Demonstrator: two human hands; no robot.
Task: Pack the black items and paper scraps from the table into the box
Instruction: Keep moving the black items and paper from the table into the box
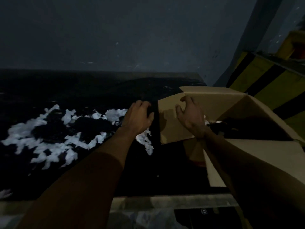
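White paper scraps (46, 142) lie scattered over a dark table, mixed with black items (92, 128) that are hard to make out in the dim light. An open cardboard box (231, 103) stands at the right, with black items and a few scraps inside. My left hand (138, 118) rests palm down on the dark pile beside the box's left flap, fingers curled; what it grips is hidden. My right hand (191, 114) hovers over the box's left flap with fingers spread and nothing in it.
A yellow and black striped barrier (264, 76) rises behind the box at the right. A grey wall (132, 33) stands behind the table. The table's pale front edge (165, 202) runs below my arms.
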